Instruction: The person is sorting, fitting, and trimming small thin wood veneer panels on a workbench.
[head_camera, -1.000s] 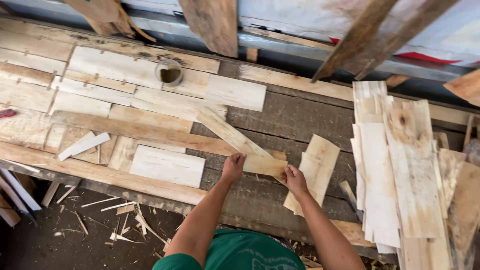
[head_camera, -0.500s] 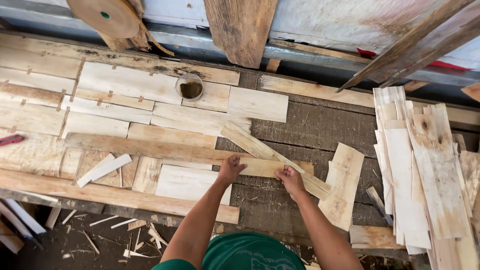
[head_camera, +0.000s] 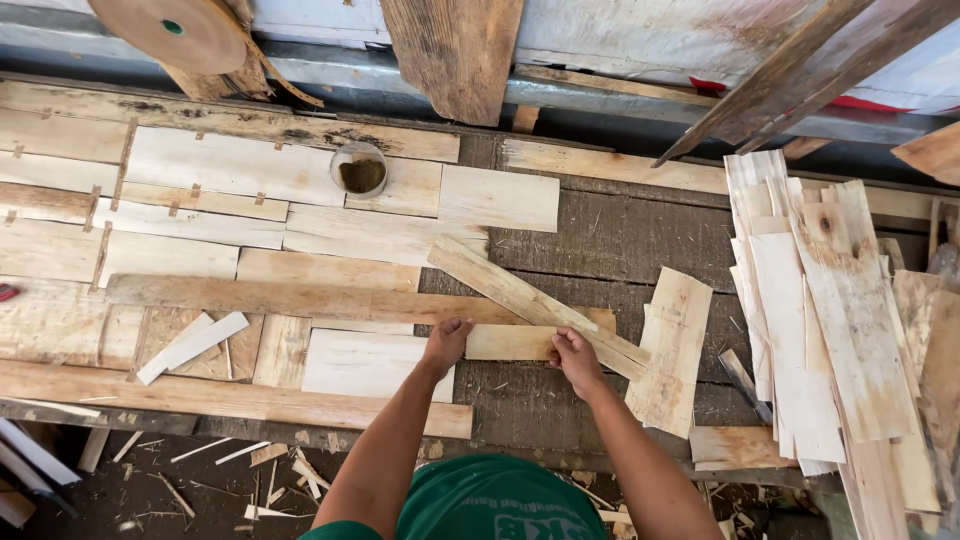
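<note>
A short pale wood veneer strip (head_camera: 510, 342) lies flat on the dark workbench (head_camera: 620, 235). My left hand (head_camera: 446, 342) presses on its left end and my right hand (head_camera: 574, 356) presses on its right end. A longer strip (head_camera: 520, 295) lies slanted across it, running from upper left to lower right. To the left, several veneer pieces (head_camera: 240, 215) lie side by side in rows. One of these, a wide pale piece (head_camera: 365, 362), touches my left hand's side.
A small round tin (head_camera: 358, 171) with brown contents stands among the laid pieces. A tall stack of veneer sheets (head_camera: 815, 310) lies at the right, with a loose sheet (head_camera: 672, 347) beside it. A tape roll (head_camera: 175, 28) hangs at top left. Wood scraps litter the floor (head_camera: 180, 480).
The view has shifted so the bench appears further right. My hands have set the short strip down flat against the laid pieces and now press on its two ends.
</note>
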